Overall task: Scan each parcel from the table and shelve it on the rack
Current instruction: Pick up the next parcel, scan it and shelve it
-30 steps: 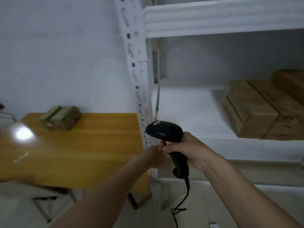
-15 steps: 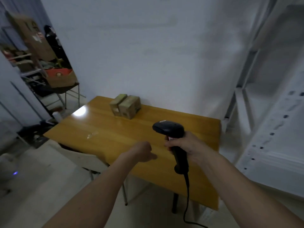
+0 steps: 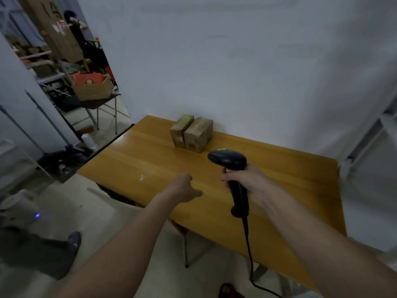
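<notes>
Black plastic fills the right hand (image 3: 247,183): its fingers wrap the grip of a scanner (image 3: 233,175), head up and pointing away toward the far left, with a dark cable (image 3: 249,250) hanging from the butt of the handle down past the near table edge. No brand or lettering on the scanner can be read. The left hand (image 3: 182,188) reaches out over the table (image 3: 279,190) just left of the scanner, holding nothing, fingers loosely curled under with the thumb poking toward the right; whether it touches the tabletop I cannot tell.

Two brown cardboard parcels (image 3: 192,134) stand side by side, touching, at the far edge of the wooden table against the white wall, beyond both hands and well apart from them, a little left of the scanner's head. Pale labels show on their near faces, too blurred to read.

Part of the white metal rack (image 3: 365,136) shows at the right edge. Through a doorway at far left sit cardboard boxes (image 3: 92,87) with red printing and large dark lettering that cannot be made out.
</notes>
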`<state>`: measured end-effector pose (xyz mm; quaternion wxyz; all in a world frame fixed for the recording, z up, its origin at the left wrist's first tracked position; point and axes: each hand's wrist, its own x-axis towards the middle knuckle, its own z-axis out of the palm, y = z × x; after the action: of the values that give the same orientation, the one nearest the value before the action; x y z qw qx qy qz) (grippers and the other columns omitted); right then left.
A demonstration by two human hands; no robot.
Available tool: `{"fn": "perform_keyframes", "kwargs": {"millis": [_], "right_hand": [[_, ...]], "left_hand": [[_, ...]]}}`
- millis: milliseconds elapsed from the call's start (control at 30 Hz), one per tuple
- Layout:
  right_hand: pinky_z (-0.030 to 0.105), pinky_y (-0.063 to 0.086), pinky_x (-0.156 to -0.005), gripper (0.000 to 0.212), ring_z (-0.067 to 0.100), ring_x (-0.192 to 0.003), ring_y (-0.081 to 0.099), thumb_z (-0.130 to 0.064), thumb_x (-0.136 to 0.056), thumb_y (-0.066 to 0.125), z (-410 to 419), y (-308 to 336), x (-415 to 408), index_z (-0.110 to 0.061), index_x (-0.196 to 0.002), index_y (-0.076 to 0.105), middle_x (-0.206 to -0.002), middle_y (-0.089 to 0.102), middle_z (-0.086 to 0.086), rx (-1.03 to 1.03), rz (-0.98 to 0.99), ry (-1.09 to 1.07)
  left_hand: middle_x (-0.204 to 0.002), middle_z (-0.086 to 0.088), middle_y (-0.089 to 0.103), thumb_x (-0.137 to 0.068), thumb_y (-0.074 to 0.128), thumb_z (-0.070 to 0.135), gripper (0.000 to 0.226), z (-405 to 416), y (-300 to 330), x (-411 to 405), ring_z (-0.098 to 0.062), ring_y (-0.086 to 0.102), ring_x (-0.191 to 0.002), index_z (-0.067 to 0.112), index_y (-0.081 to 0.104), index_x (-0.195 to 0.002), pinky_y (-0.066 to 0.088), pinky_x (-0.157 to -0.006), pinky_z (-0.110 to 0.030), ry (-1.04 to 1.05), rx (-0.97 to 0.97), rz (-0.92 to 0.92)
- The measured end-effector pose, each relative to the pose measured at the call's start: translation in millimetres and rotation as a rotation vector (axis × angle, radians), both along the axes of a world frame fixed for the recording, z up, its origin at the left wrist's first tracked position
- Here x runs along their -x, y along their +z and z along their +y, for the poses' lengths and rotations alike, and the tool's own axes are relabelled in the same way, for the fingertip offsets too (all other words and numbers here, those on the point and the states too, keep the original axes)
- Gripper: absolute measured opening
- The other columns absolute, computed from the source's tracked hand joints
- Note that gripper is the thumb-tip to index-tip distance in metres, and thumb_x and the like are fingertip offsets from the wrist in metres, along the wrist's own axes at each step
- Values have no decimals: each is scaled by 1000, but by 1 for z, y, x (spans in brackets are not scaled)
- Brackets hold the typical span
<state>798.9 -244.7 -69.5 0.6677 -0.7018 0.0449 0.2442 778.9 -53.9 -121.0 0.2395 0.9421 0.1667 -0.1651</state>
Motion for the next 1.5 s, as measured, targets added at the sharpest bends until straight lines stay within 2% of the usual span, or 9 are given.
{"fn": "perform_keyframes", "kwargs": {"millis": [133, 333, 600, 800, 900, 1033, 1167, 1333, 1500], "right_hand": [[33, 51, -60, 16, 23, -64, 61, 4, -74, 75, 25, -8, -38, 1, -88, 69, -74, 64, 13, -7, 24, -34], [32, 52, -60, 18, 22, -64, 61, 4, -75, 74, 49, -19, -111, 3, -92, 68, -74, 64, 13, 0, 78, -87], [38, 52, -70, 16, 25, -67, 62, 0, -74, 75, 66, -37, -207, 4, -88, 69, -72, 64, 14, 53, 126, -132], [32, 52, -62, 10, 21, -60, 62, 0, -74, 75, 78, -51, -252, -3, -81, 68, -66, 63, 10, 80, 162, -150], [30, 52, -59, 9, 19, -58, 62, 0, -76, 74, 76, -59, -265, -5, -80, 68, -67, 63, 8, 76, 200, -178], [35, 51, -64, 10, 22, -66, 62, -2, -78, 73, 69, -75, -274, -6, -85, 67, -75, 63, 9, 70, 233, -229], [37, 50, -67, 9, 24, -67, 61, -2, -78, 74, 65, -86, -279, -5, -83, 67, -74, 62, 9, 78, 255, -270], [34, 49, -65, 15, 23, -67, 60, 1, -77, 74, 67, -99, -277, -5, -89, 66, -81, 62, 9, 29, 286, -311], [36, 50, -69, 18, 26, -72, 60, 3, -76, 74, 68, -107, -274, -5, -90, 67, -83, 64, 10, 27, 336, -390]], "left_hand": [[-147, -10, 33, -86, 68, 45, 74, 19, -6, -40, -29, 42, -128, 13, 34, -144, 44, -99, -38, 12, 16, 26], [-149, -14, 28, -85, 68, 47, 80, 42, -9, -123, -32, 33, -135, 13, 31, -147, 37, -108, -42, 4, -25, 73], [-151, -15, 27, -82, 71, 50, 87, 69, -22, -234, -32, 26, -140, 10, 28, -147, 30, -113, -42, 24, -102, 64], [-148, -17, 27, -77, 75, 49, 94, 79, -38, -298, -35, 28, -137, 10, 26, -147, 32, -110, -42, 22, -117, 72], [-148, -15, 25, -75, 77, 49, 96, 81, -47, -330, -34, 25, -138, 11, 25, -146, 32, -109, -43, 14, -113, 39], [-152, -14, 22, -72, 79, 50, 103, 83, -68, -365, -33, 19, -142, 10, 21, -148, 30, -111, -45, 6, -82, -4], [-157, -15, 14, -70, 77, 58, 115, 86, -91, -383, -34, 13, -145, 8, 12, -152, 23, -115, -46, -2, -78, 27], [-153, -20, 22, -60, 75, 69, 127, 89, -108, -400, -37, 22, -141, 9, 10, -152, 23, -112, -50, 80, -237, 61], [-148, -17, 32, -63, 73, 66, 123, 90, -119, -400, -36, 30, -136, 8, 10, -152, 25, -110, -51, 103, -196, 97]]}}
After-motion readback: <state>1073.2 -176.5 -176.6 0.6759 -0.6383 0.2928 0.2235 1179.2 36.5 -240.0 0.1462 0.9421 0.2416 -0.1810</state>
